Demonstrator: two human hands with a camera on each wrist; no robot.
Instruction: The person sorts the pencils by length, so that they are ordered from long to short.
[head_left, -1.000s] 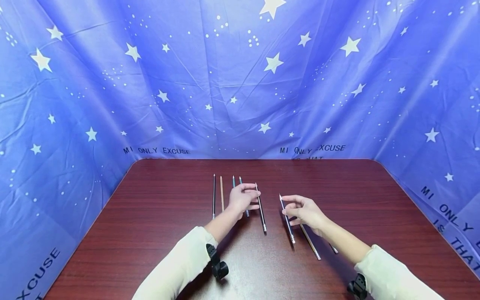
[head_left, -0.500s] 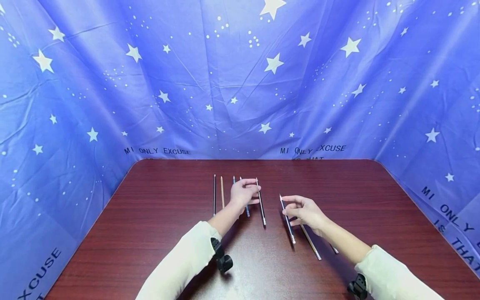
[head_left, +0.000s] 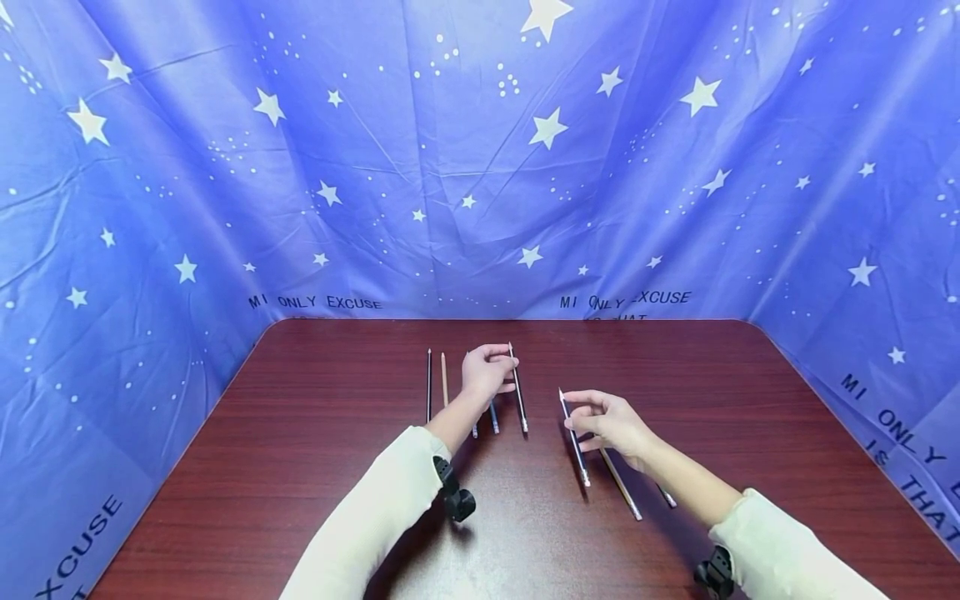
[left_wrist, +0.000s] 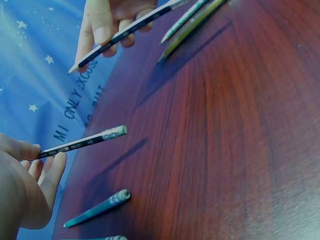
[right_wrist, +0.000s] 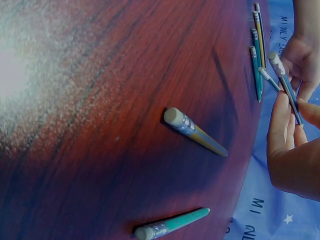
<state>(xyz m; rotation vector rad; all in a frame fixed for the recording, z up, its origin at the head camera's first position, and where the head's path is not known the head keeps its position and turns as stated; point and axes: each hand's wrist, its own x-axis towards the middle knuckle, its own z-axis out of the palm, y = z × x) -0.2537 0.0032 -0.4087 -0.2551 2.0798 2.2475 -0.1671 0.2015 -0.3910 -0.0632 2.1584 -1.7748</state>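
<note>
My left hand pinches a dark pencil between thumb and fingers, its sharp tip pointing to the far edge. In the left wrist view the eraser end is raised, its shadow lying apart on the wood. To the right, my right hand pinches another dark pencil, also tip away and eraser toward me. Left of and partly under the left hand lie a black pencil, a tan pencil and two teal-blue pencils. A yellow pencil and a green pencil lie by my right hand.
The dark red wooden table ends at a blue curtain with white stars and printed words, which hangs behind and on both sides. Black wrist cameras sit at both cuffs, the left camera low over the wood.
My left hand has moved away toward the far edge with its dark pencil, uncovering the eraser ends of the teal-blue pencils. My right hand and its pencil have stayed in place.
</note>
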